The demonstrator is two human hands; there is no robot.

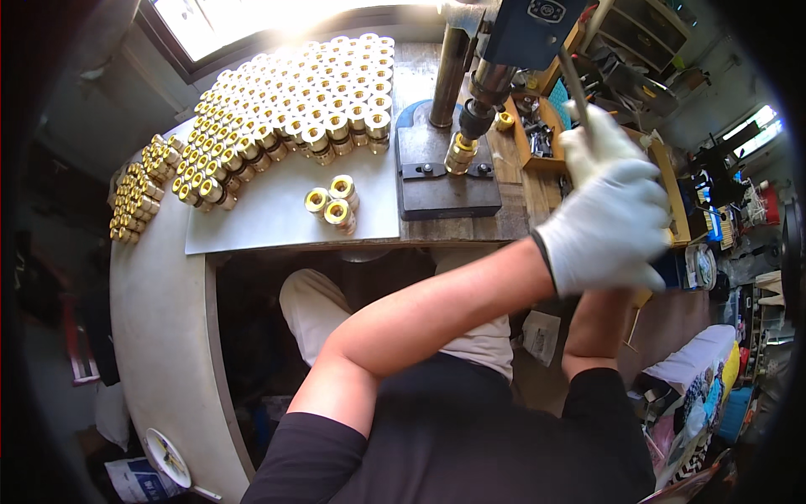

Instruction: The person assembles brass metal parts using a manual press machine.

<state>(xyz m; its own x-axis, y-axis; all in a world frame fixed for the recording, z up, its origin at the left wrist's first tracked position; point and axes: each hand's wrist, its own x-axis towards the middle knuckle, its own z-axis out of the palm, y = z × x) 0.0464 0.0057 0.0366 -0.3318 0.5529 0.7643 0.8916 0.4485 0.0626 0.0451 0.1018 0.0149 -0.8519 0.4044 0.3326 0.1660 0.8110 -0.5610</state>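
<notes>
My right hand (598,139), in a white glove, is closed round the metal lever (576,91) of a blue-headed bench press (531,34). Across it reaches my left arm, and my left hand (600,231), gloved too, overlaps the right hand and wrist; its fingers are partly blurred, so their grip is unclear. Under the press's dark chuck (477,118) a brass-and-silver fitting (461,154) stands upright on the black base (445,197). Three similar fittings (338,212) stand together left of the base.
Many rows of upright fittings (294,101) fill the far left of the white sheet (252,231), with another cluster (138,197) further left. Right of the press stands a wooden tray (537,143) of small dark parts. A white plate (168,458) lies at lower left.
</notes>
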